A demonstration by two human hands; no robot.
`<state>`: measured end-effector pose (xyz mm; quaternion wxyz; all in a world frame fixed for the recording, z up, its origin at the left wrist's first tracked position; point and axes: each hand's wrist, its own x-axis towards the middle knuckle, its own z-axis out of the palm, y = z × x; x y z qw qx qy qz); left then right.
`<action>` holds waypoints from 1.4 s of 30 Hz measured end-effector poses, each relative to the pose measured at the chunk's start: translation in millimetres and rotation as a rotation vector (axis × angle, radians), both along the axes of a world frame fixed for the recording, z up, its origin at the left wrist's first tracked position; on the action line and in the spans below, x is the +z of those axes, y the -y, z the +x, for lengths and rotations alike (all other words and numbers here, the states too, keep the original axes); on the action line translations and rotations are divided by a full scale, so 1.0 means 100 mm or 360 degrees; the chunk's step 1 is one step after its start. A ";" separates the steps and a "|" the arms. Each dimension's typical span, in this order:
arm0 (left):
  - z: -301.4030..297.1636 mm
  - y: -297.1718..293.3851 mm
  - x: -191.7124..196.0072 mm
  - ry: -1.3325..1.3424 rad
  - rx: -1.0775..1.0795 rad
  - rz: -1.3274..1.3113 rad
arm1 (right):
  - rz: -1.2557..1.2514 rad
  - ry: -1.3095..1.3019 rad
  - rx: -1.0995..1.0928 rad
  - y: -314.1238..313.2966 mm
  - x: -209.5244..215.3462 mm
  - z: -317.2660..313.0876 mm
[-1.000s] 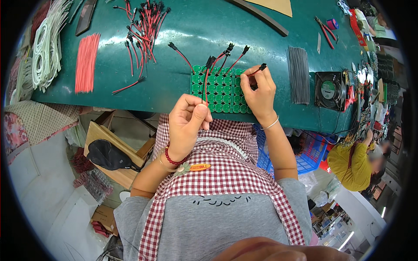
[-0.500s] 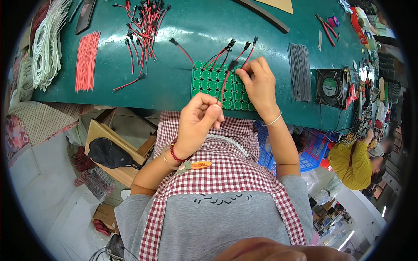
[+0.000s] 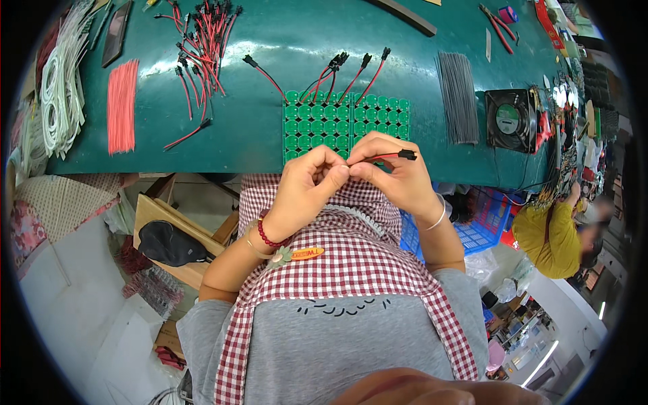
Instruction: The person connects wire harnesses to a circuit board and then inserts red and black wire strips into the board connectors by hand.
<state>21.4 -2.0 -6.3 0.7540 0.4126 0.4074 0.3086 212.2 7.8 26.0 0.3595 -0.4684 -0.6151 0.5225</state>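
Observation:
Just in front of the table's near edge, my left hand (image 3: pixel 310 182) and my right hand (image 3: pixel 398 179) meet fingertip to fingertip, both closed in a pinch. Between them is a short red-and-black connector wire (image 3: pixel 383 156). Its black plug end lies over my right hand's fingers, pointing right. The bare end is hidden in the fingertips. Right behind my hands lie two green circuit boards with round pads, a left one (image 3: pixel 317 127) and a right one (image 3: pixel 383 116). Several connector wires (image 3: pixel 347 86) stand up from their far edge, black plugs pointing away from me.
On the green table (image 3: pixel 236 135) lie a heap of connector wires (image 3: pixel 209 40), a bundle of red wires (image 3: pixel 123 108) and one of grey wires (image 3: pixel 458 98). A black fan (image 3: pixel 511 120) and red-handled pliers (image 3: pixel 498 28) are at right. Coiled white tubing (image 3: pixel 62 101) is far left.
My right hand has come down from the board's far edge to my left hand and now pinches the connector wire too. The wire has swung from upright to lying rightward.

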 end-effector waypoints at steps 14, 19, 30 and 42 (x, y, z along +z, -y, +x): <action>-1.38 -0.35 -0.01 -0.2618 0.0241 0.1033 | 0.0265 0.0637 -0.0630 -0.47 -0.43 0.35; -1.35 -0.37 -0.03 -0.2514 0.0190 0.1060 | 0.0275 0.0715 -0.0606 -0.47 -0.41 0.34; -0.68 -0.38 0.19 -0.1003 0.0446 0.1121 | 0.0451 0.0786 -0.0660 -0.41 -0.41 0.26; -0.09 -0.37 0.22 -0.0390 0.0437 0.0709 | 0.0634 0.0893 -0.0698 -0.31 -0.50 0.24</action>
